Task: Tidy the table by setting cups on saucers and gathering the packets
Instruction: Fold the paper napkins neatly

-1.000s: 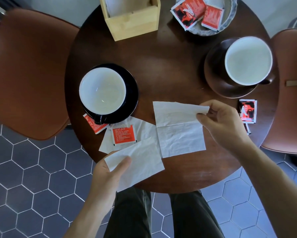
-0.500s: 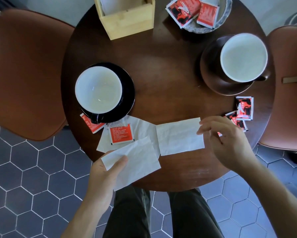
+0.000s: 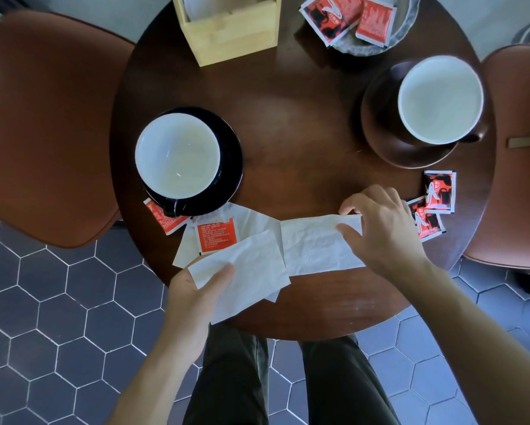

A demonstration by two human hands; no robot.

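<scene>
Two cups stand on saucers: a white-lined cup [image 3: 178, 158] on a black saucer [image 3: 230, 167] at left, another cup [image 3: 440, 99] on a brown saucer [image 3: 377, 130] at right. My left hand [image 3: 193, 299] holds a white napkin [image 3: 248, 277] at the table's near edge. My right hand [image 3: 386, 228] pinches the top edge of a folded napkin [image 3: 316, 246] lying flat. A red packet [image 3: 217, 237] rests on a third napkin [image 3: 254, 219]; another red packet [image 3: 162, 216] pokes out under the black saucer. Red-black packets [image 3: 439, 191] lie right of my right hand.
A round dark wooden table [image 3: 294, 118] holds a bamboo box [image 3: 236, 35] at the back and a grey dish [image 3: 408, 19] with several packets [image 3: 334, 13]. Brown chairs stand at left [image 3: 43, 124] and right [image 3: 521, 179]. Hexagon-tiled floor and my legs show below.
My right hand folded the open napkin down toward me into a half-height strip and now pinches its top edge. My left hand has kept hold of its napkin.
</scene>
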